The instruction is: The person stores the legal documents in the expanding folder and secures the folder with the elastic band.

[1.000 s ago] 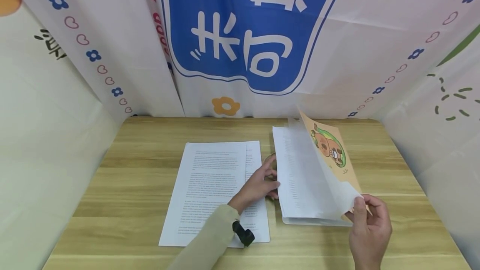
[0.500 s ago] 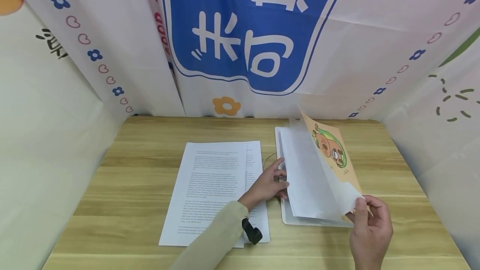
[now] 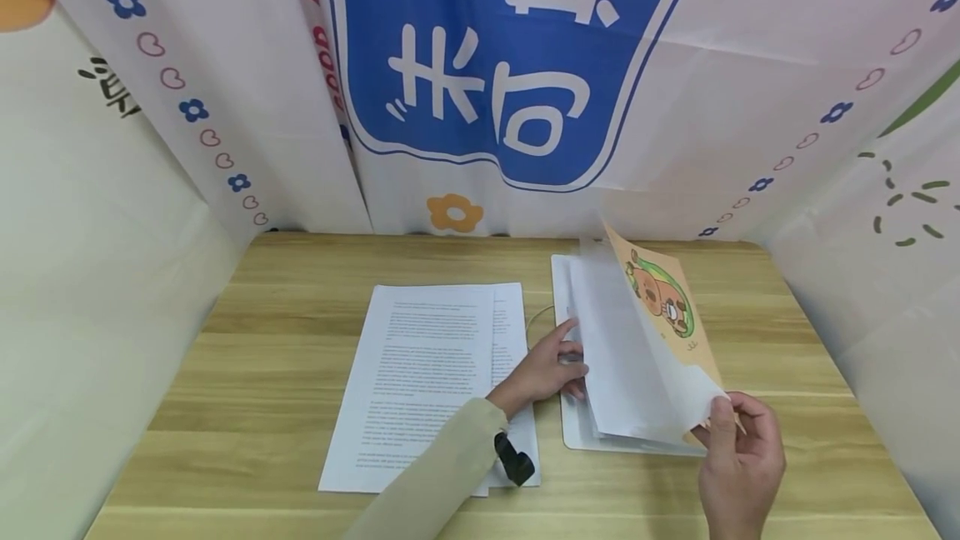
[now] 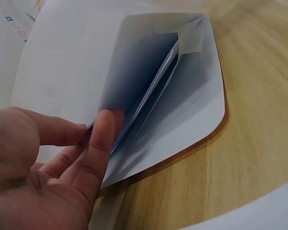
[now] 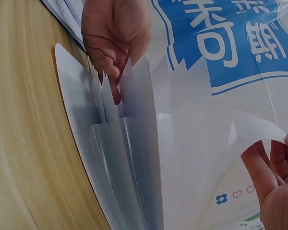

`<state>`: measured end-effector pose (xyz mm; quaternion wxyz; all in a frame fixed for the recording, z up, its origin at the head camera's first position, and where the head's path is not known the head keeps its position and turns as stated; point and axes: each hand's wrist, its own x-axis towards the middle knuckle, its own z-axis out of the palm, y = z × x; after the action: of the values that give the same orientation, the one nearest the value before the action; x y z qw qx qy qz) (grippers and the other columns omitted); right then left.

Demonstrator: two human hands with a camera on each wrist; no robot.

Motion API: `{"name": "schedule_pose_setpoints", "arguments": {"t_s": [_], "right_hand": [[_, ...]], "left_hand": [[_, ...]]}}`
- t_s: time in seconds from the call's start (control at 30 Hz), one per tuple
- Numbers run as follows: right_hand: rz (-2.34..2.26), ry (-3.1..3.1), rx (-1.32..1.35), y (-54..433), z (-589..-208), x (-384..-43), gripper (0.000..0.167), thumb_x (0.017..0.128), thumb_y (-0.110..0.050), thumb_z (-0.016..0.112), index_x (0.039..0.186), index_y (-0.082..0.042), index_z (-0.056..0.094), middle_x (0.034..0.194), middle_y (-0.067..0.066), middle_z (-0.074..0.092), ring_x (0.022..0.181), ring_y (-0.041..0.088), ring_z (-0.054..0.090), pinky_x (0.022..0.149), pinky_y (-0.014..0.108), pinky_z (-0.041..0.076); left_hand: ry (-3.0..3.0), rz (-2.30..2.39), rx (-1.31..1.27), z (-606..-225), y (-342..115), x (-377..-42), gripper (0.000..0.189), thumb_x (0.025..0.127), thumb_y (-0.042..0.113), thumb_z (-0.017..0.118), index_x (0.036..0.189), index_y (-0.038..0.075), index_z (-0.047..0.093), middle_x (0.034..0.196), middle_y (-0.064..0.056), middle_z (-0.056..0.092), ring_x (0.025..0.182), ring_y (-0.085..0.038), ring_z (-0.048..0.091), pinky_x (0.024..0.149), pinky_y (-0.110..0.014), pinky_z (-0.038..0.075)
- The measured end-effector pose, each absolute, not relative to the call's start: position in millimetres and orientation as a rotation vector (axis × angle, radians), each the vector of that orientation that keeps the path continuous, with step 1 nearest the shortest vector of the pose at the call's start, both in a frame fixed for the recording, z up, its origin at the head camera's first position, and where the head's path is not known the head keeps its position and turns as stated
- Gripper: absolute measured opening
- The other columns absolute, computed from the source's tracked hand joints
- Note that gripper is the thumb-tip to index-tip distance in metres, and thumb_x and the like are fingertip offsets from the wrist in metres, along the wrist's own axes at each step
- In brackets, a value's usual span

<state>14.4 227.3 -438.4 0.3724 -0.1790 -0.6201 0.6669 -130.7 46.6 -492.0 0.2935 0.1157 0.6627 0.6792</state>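
A presentation folder with an orange cover showing a cartoon animal stands partly open on the right of the table. My right hand holds the lower corner of that raised cover together with a white leaf, thumb on top. At the folder's left side, my left hand pinches the edge of white sheets between thumb and fingers. These sheets lie over the folder's pale back cover. In the right wrist view, their edges enter a clear plastic pocket. The far part of the sheets is hidden behind the raised leaves.
Two overlapping stacks of printed paper lie left of the folder, under the left forearm. A thin elastic cord loops from the folder's left edge. A printed curtain closes off the back of the wooden table.
My left hand has moved right with the sheets, and their left edge now sits further inside the folder, baring more back cover. The right hand stays almost still.
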Motion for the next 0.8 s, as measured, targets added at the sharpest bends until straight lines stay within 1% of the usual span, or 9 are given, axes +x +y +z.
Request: {"name": "schedule_pose_setpoints", "arguments": {"t_s": [0.23, 0.47, 0.63, 0.73, 0.8], "right_hand": [[1.698, -1.589, -0.455, 228.1, -437.7, 15.1, 0.009, 0.102, -0.002, 0.06, 0.103, 0.007, 0.06, 0.102, 0.011, 0.062, 0.089, 0.011, 0.071, 0.07, 0.025, 0.058], [1.694, -1.592, -0.448, 228.9, -438.1, 15.6, 0.009, 0.102, -0.002, 0.06, 0.103, 0.007, 0.06, 0.102, 0.011, 0.063, 0.089, 0.011, 0.071, 0.07, 0.026, 0.058], [1.687, -1.605, -0.449, 228.8, -438.1, 14.9, 0.012, 0.103, -0.003, 0.06, 0.104, 0.008, 0.059, 0.103, 0.012, 0.062, 0.09, 0.011, 0.071, 0.071, 0.026, 0.058], [1.691, -1.6, -0.442, 228.9, -437.9, 14.6, 0.012, 0.103, -0.003, 0.06, 0.104, 0.009, 0.059, 0.103, 0.012, 0.062, 0.09, 0.011, 0.071, 0.071, 0.026, 0.058], [1.695, -1.595, -0.433, 229.2, -438.3, 14.7, 0.011, 0.102, -0.003, 0.06, 0.104, 0.008, 0.059, 0.102, 0.012, 0.062, 0.09, 0.011, 0.071, 0.071, 0.026, 0.058]], "left_hand": [[1.76, 1.787, 0.304, -495.4, 51.3, -131.6, 0.081, 0.096, -0.007, 0.063, 0.164, 0.007, 0.021, 0.122, -0.015, 0.067, 0.063, -0.021, 0.067, 0.064, -0.037, 0.06], [1.747, 1.779, 0.299, -495.2, 52.7, -131.3, 0.081, 0.096, -0.007, 0.063, 0.164, 0.008, 0.02, 0.121, -0.015, 0.067, 0.066, -0.024, 0.069, 0.066, -0.038, 0.061], [1.757, 1.748, 0.313, -493.4, 51.6, -133.3, 0.082, 0.098, -0.004, 0.064, 0.165, 0.009, 0.019, 0.118, -0.012, 0.068, 0.07, -0.025, 0.071, 0.071, -0.036, 0.06], [1.782, 1.716, 0.337, -492.7, 49.4, -134.7, 0.082, 0.098, -0.002, 0.065, 0.165, 0.009, 0.018, 0.117, -0.01, 0.069, 0.071, -0.025, 0.072, 0.076, -0.036, 0.06], [1.833, 1.673, 0.375, -491.4, 46.5, -135.6, 0.082, 0.098, 0.003, 0.067, 0.165, 0.009, 0.019, 0.116, -0.008, 0.07, 0.072, -0.024, 0.073, 0.08, -0.033, 0.058]]}}
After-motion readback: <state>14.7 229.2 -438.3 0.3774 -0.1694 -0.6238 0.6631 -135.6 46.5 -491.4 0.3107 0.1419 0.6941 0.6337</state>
